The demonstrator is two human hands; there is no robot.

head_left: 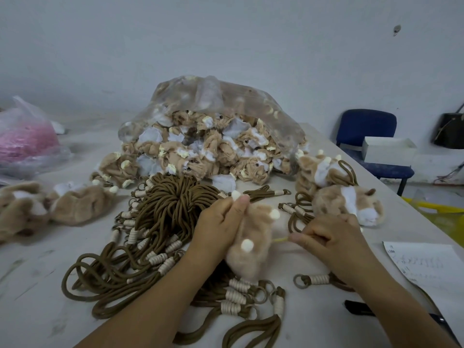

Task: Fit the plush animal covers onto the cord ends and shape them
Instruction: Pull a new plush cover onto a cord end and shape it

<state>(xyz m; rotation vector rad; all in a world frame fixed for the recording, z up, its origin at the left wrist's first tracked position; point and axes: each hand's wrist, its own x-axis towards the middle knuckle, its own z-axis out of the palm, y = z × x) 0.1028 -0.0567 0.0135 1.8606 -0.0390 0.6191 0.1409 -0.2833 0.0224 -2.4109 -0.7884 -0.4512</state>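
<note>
The cover (253, 232) is held above the cords (160, 212) at the middle of the bench (37, 285), its upper end clenched in the grip of the left hand (218, 222). The right hand (331, 238) pinches a thin stick (280, 239) whose tip meets the cover's side. The stick should probably be driven along the cover's axis, the left grip steadying it, to avoid piercing the plush.

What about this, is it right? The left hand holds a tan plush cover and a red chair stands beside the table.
Not quite: the head view shows the chair is blue, not red. The left hand does hold the tan plush cover, and the chair stands beside the table.
</note>
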